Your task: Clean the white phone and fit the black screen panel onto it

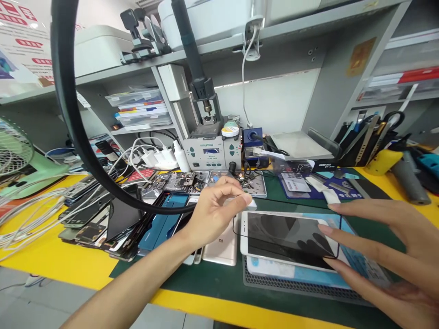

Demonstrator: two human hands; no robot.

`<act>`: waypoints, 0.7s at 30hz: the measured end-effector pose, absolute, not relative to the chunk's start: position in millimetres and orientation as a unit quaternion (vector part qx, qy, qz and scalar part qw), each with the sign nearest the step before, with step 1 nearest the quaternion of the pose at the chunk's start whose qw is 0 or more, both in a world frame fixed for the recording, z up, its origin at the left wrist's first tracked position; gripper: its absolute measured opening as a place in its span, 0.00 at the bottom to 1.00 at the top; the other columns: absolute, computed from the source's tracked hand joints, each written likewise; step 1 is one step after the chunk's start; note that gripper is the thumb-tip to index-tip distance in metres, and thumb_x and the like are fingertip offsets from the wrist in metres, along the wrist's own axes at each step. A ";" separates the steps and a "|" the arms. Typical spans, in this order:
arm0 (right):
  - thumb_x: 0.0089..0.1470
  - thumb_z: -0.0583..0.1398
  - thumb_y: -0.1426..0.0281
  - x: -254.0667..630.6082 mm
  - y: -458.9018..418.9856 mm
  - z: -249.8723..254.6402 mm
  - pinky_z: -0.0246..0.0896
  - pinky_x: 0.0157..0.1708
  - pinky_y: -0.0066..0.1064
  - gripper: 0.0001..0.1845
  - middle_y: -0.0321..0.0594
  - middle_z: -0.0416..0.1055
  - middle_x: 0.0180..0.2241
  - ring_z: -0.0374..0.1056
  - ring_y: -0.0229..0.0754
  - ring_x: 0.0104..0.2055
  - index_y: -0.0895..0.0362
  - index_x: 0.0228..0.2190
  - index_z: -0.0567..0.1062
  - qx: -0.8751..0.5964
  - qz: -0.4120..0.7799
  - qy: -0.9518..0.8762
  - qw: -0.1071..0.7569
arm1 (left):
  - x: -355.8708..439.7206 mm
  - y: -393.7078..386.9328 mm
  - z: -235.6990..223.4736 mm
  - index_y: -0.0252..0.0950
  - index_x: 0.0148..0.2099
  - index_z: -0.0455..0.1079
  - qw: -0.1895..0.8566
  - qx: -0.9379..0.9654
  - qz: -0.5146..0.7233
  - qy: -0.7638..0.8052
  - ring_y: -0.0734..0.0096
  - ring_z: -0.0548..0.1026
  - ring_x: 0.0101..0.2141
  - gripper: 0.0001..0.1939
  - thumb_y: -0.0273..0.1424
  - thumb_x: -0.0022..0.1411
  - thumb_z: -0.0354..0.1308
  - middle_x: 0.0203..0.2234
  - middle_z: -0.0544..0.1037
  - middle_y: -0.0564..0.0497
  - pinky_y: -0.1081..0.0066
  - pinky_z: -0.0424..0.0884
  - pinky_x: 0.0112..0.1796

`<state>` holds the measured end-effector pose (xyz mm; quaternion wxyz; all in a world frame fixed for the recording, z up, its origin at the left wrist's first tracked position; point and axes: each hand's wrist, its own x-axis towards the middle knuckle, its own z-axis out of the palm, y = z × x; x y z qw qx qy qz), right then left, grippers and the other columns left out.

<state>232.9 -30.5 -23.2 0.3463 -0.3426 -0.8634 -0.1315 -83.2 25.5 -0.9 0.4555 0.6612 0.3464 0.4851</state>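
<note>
A white-framed smartphone [288,233] lies face up on a blue-and-white pack [356,246]. Over its screen is a clear screen protector with a thin black border [340,237], tilted against the phone. My right hand [387,256] holds the protector's right end between spread fingertips and thumb. My left hand [216,210] is closed in a pinch near the protector's far left corner. A small white piece [252,204] shows at its fingertips; whether they also touch the protector I cannot tell. Below my left hand lies a gold Mi phone [221,246], back side up.
Stacked phones and parts [116,219] crowd the left, beside white cables [30,214]. A black curved arm [89,155] crosses the view. Behind stand a soldering station [209,153] and a tray of small parts [260,185]. Tools [373,132] stand at the right.
</note>
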 end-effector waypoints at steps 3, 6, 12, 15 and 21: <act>0.53 0.67 0.64 235.1 -30.2 -25.3 0.73 0.54 0.52 0.30 0.48 0.68 0.55 0.68 0.57 0.54 0.42 0.58 0.75 -0.329 -0.133 -0.875 0.330 | -84.5 29.2 -1.3 0.38 0.34 0.82 0.443 0.662 0.493 0.351 0.64 0.72 0.43 0.11 0.37 0.66 0.64 0.36 0.74 0.48 0.62 0.64 0.50; 0.51 0.69 0.64 236.2 -31.6 -23.2 0.75 0.53 0.49 0.32 0.47 0.66 0.58 0.69 0.57 0.54 0.40 0.59 0.74 -0.346 -0.080 -0.873 0.336 | -86.6 33.5 -3.1 0.39 0.39 0.84 0.492 0.620 0.515 0.330 0.62 0.74 0.49 0.17 0.42 0.71 0.57 0.41 0.79 0.46 0.62 0.66 0.53; 0.49 0.72 0.55 230.2 -35.3 3.5 0.77 0.47 0.38 0.17 0.43 0.79 0.50 0.75 0.56 0.54 0.37 0.43 0.85 -0.434 0.269 -0.729 0.456 | -88.1 38.3 -8.0 0.38 0.44 0.81 0.503 0.581 0.544 0.337 0.66 0.79 0.40 0.11 0.37 0.68 0.61 0.38 0.83 0.47 0.64 0.73 0.47; 0.46 0.71 0.51 227.5 -32.6 15.2 0.79 0.44 0.40 0.18 0.50 0.82 0.45 0.78 0.57 0.47 0.46 0.37 0.88 -0.434 0.512 -0.566 0.478 | -85.9 34.4 -9.2 0.35 0.39 0.81 0.465 0.622 0.529 0.343 0.68 0.78 0.36 0.07 0.34 0.63 0.68 0.32 0.82 0.48 0.67 0.72 0.42; 0.46 0.70 0.53 234.0 -19.8 17.7 0.79 0.39 0.35 0.24 0.58 0.81 0.42 0.78 0.53 0.41 0.58 0.38 0.88 -0.397 0.686 -0.443 0.419 | -78.2 19.4 -7.1 0.37 0.48 0.78 0.436 0.687 0.497 0.302 0.67 0.78 0.40 0.13 0.32 0.61 0.69 0.37 0.81 0.48 0.66 0.72 0.46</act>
